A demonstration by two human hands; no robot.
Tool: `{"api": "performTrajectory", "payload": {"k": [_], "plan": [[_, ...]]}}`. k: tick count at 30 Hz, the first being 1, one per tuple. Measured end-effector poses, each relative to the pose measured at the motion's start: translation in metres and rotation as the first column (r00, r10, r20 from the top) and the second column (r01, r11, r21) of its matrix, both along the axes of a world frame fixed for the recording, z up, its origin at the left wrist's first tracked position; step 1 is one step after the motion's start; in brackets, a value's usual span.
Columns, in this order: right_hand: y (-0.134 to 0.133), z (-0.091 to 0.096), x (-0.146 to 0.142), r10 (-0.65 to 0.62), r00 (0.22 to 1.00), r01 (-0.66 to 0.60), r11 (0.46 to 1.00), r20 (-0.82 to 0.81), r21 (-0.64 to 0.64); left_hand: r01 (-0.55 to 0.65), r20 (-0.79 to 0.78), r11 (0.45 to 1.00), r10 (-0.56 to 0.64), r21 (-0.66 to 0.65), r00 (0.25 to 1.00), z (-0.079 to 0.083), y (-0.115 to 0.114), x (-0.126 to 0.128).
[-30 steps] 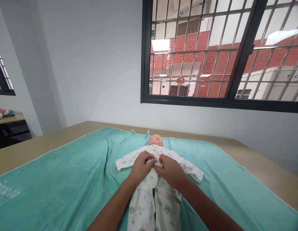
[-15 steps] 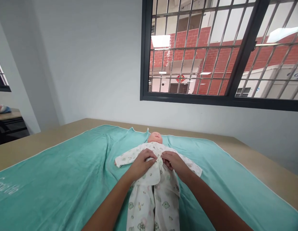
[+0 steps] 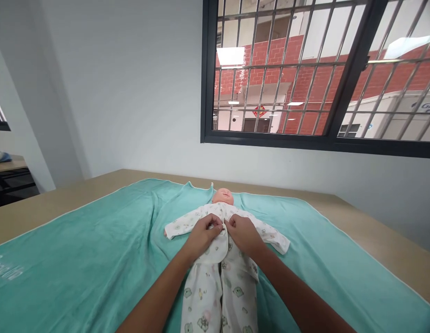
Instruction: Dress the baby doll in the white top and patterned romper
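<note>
A baby doll (image 3: 223, 196) lies on its back on a teal blanket (image 3: 96, 240), head toward the wall. It wears a white printed romper (image 3: 220, 286). My left hand (image 3: 202, 233) and my right hand (image 3: 243, 234) both rest on the doll's chest, fingers curled and pinching the romper's front flap where its two edges meet. The doll's sleeves spread out to either side, and its legs point toward me.
The blanket covers a light wooden table (image 3: 381, 240) set against a white wall. A barred dark-framed window (image 3: 319, 74) is above on the right. A second table (image 3: 6, 166) with a bundle on it stands at the far left.
Both hands have stayed on the doll's chest, shifting slightly up the romper's front while working the flap edges together. The view drifted a little.
</note>
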State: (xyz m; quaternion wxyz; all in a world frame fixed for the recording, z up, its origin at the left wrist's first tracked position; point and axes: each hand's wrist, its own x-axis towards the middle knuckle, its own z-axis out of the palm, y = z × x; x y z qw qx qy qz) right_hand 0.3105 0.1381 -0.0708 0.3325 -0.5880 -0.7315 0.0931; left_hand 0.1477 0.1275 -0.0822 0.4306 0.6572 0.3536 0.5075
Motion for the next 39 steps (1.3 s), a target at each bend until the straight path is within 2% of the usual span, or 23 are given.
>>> {"api": "performTrajectory", "payload": {"k": [3, 6, 8, 10, 13, 16, 18, 19, 22, 25, 32, 39], "plan": [[0.003, 0.004, 0.001, 0.015, 0.999, -0.013, 0.999, 0.049, -0.04, -0.009, 0.042, 0.999, 0.01, -0.035, 0.999, -0.002, 0.001, 0.001], [0.003, 0.01, 0.008, 0.046, 0.998, -0.044, 0.997, 0.032, -0.066, -0.016, 0.074, 0.997, 0.021, -0.073, 0.997, -0.004, 0.003, 0.003], [0.003, 0.015, 0.012, 0.053, 0.998, -0.056, 0.994, -0.037, -0.093, -0.012, 0.105, 0.995, 0.022, -0.096, 0.994, -0.005, 0.005, 0.003], [0.002, 0.018, 0.015, 0.088, 0.98, -0.125, 0.97, -0.179, -0.207, -0.016, 0.129, 0.993, 0.032, -0.117, 0.991, -0.007, 0.007, 0.004], [0.002, 0.02, 0.017, 0.122, 0.869, -0.331, 0.864, -0.479, -0.379, -0.034, 0.121, 0.989, 0.051, -0.142, 0.991, -0.008, 0.009, 0.004], [0.002, 0.02, 0.02, 0.099, 0.688, -0.496, 0.788, -0.719, -0.366, -0.041, 0.08, 0.99, 0.052, -0.134, 0.995, -0.008, 0.007, 0.004], [0.002, 0.018, 0.022, 0.082, 0.582, -0.571, 0.75, -0.809, -0.335, -0.048, 0.042, 0.994, 0.053, -0.102, 0.998, -0.007, 0.005, 0.005], [0.002, 0.017, 0.023, 0.075, 0.555, -0.593, 0.734, -0.829, -0.33, -0.052, 0.023, 0.995, 0.054, -0.086, 0.998, -0.006, 0.005, 0.005], [0.003, 0.014, 0.024, 0.09, 0.576, -0.608, 0.711, -0.812, -0.352, -0.05, -0.004, 0.996, 0.05, -0.073, 0.999, -0.005, 0.004, 0.006], [0.003, 0.012, 0.024, 0.122, 0.618, -0.597, 0.716, -0.777, -0.362, -0.029, 0.029, 0.992, 0.033, -0.123, 0.999, -0.007, 0.007, 0.005], [0.001, 0.01, 0.022, 0.13, 0.611, -0.595, 0.727, -0.781, -0.344, 0.066, 0.147, 0.987, -0.044, -0.148, 0.988, -0.012, 0.013, 0.001], [0.002, 0.009, 0.023, 0.141, 0.596, -0.602, 0.729, -0.79, -0.324, 0.061, 0.143, 0.992, -0.045, -0.113, 0.989, -0.011, 0.013, 0.003]]}}
